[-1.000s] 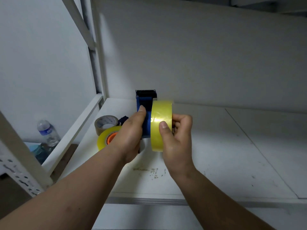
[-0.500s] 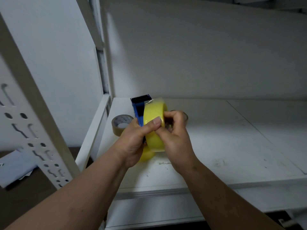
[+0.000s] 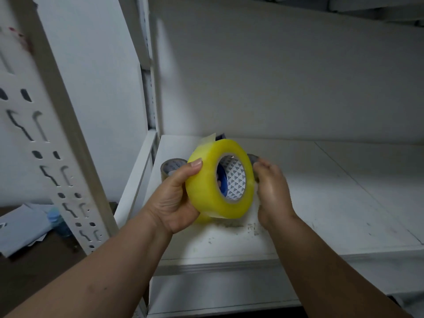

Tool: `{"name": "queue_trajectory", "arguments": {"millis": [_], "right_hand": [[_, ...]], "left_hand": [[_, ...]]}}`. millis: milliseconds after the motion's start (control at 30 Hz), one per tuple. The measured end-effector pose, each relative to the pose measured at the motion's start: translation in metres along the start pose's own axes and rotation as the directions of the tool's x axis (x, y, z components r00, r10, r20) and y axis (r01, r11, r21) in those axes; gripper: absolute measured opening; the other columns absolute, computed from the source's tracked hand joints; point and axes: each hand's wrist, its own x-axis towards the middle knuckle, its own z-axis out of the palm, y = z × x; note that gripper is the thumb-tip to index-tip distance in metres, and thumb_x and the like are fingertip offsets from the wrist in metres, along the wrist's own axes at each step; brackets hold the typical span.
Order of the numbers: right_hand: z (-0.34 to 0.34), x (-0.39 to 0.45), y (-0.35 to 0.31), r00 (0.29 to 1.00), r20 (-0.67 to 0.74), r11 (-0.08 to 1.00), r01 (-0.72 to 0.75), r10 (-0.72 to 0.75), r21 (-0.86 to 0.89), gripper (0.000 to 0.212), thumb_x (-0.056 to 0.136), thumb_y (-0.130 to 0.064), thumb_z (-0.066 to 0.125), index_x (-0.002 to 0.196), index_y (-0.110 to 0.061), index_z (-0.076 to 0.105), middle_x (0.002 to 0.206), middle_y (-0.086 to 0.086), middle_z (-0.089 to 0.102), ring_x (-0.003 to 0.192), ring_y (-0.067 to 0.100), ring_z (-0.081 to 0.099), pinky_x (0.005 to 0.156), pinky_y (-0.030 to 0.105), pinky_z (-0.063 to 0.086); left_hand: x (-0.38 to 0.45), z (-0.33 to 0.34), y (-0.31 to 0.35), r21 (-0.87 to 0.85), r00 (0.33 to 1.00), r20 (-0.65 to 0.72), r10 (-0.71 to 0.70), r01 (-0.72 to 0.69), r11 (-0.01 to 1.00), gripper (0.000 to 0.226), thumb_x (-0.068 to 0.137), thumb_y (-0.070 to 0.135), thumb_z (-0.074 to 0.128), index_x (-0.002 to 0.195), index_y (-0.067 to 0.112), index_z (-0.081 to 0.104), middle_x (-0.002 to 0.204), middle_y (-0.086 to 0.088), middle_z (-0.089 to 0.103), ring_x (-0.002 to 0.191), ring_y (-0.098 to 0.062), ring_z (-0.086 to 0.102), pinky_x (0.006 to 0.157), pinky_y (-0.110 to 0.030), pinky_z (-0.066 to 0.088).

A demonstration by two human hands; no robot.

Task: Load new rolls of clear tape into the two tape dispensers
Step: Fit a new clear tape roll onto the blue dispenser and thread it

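My left hand point(image 3: 174, 198) grips a roll of yellowish clear tape point(image 3: 206, 184) above the white shelf point(image 3: 332, 203), thumb on its outer band. The roll's open core faces me. Through the core I see part of the blue tape dispenser point(image 3: 220, 179), and its dark top point(image 3: 221, 136) pokes out behind the roll. A loose tape end point(image 3: 207, 140) sticks up at the roll's top left. My right hand point(image 3: 273, 193) is at the roll's right edge, with its fingers blurred.
A brownish tape roll point(image 3: 169, 167) lies on the shelf behind my left hand, and another yellow roll point(image 3: 204, 218) peeks out under the held one. A perforated shelf upright point(image 3: 57, 138) stands at the left. A water bottle point(image 3: 57, 221) and papers lie below it.
The roll has turned so its core now faces me. My right hand has moved from the roll's front to its right edge. My view has shifted left and closer.
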Motion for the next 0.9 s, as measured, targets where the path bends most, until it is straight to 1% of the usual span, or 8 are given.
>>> {"name": "queue_trajectory", "arguments": {"millis": [67,133,233,400,500,700,800,900], "right_hand": [[-0.007,0.009,0.000,0.920,0.332,0.946,-0.276,0.208,0.171,0.041,0.094,-0.040,0.049,0.119,-0.010,0.064,0.114,0.021,0.066,0.106,0.028,0.063,0.096,0.042,0.047],[-0.012,0.010,-0.002,0.781,0.596,0.863,-0.421,0.187,0.280,0.048,0.092,-0.041,0.050,0.128,-0.011,0.059,0.128,0.018,0.061,0.121,0.033,0.056,0.107,0.049,0.039],[-0.022,0.018,0.003,0.718,0.680,0.834,-0.461,0.149,0.304,0.052,0.092,-0.040,0.050,0.134,-0.010,0.053,0.138,0.018,0.054,0.129,0.035,0.049,0.111,0.051,0.034],[-0.037,0.029,0.015,0.802,0.569,0.879,-0.392,0.182,0.272,0.050,0.093,-0.043,0.051,0.131,-0.011,0.055,0.132,0.019,0.058,0.124,0.037,0.053,0.109,0.054,0.036],[-0.049,0.035,0.011,0.853,0.499,0.940,-0.283,0.154,0.192,0.050,0.093,-0.052,0.048,0.126,-0.015,0.060,0.124,0.017,0.065,0.116,0.035,0.060,0.104,0.055,0.042],[-0.071,0.041,0.002,0.916,0.396,0.998,-0.047,0.061,-0.044,0.050,0.089,-0.060,0.043,0.110,-0.022,0.068,0.105,0.005,0.074,0.100,0.023,0.069,0.089,0.042,0.053],[-0.069,0.048,0.000,0.984,0.163,0.916,0.125,-0.066,-0.381,0.036,0.091,-0.051,0.050,0.096,-0.019,0.065,0.098,-0.001,0.069,0.085,0.010,0.063,0.076,0.030,0.049],[-0.067,0.035,-0.003,0.972,-0.053,0.931,0.202,-0.229,-0.305,0.021,0.093,-0.035,0.054,0.082,-0.017,0.056,0.080,-0.003,0.059,0.071,0.013,0.052,0.060,0.025,0.039]], "left_hand": [[0.003,-0.001,0.001,-0.005,1.000,0.019,-0.011,0.011,1.000,0.071,0.044,0.028,0.097,0.109,0.009,0.074,0.110,-0.017,0.067,0.100,-0.031,0.065,0.091,-0.045,0.056],[0.006,0.000,0.000,0.009,0.998,0.058,-0.027,0.027,1.000,0.063,0.044,0.029,0.097,0.100,0.008,0.075,0.090,-0.015,0.068,0.081,-0.026,0.067,0.080,-0.040,0.058],[0.009,0.003,-0.004,0.011,0.990,0.134,-0.036,0.035,0.999,0.050,0.049,0.031,0.095,0.091,0.009,0.077,0.076,-0.011,0.070,0.071,-0.022,0.067,0.075,-0.037,0.058],[0.016,0.012,-0.016,-0.054,0.961,0.277,-0.012,0.028,0.998,0.027,0.082,0.030,0.072,0.102,0.012,0.077,0.088,-0.009,0.075,0.083,-0.018,0.070,0.082,-0.034,0.056],[0.019,0.016,-0.020,-0.062,0.952,0.307,-0.021,0.043,0.997,0.031,0.096,0.027,0.052,0.112,0.013,0.074,0.102,-0.008,0.075,0.094,-0.017,0.069,0.090,-0.034,0.053],[0.018,0.017,-0.029,-0.014,0.958,0.284,-0.050,0.056,0.998,0.030,0.091,0.028,0.063,0.113,0.010,0.074,0.099,-0.008,0.076,0.092,-0.018,0.071,0.088,-0.034,0.055],[0.017,0.030,-0.031,0.142,0.990,0.130,-0.047,0.028,0.990,0.052,0.051,0.027,0.095,0.098,0.008,0.080,0.095,-0.013,0.077,0.087,-0.024,0.075,0.076,-0.037,0.060],[0.019,0.036,-0.038,0.331,0.997,0.041,-0.063,0.046,0.942,0.070,0.042,0.032,0.098,0.105,0.008,0.077,0.103,-0.016,0.075,0.092,-0.029,0.074,0.075,-0.037,0.060]]}}
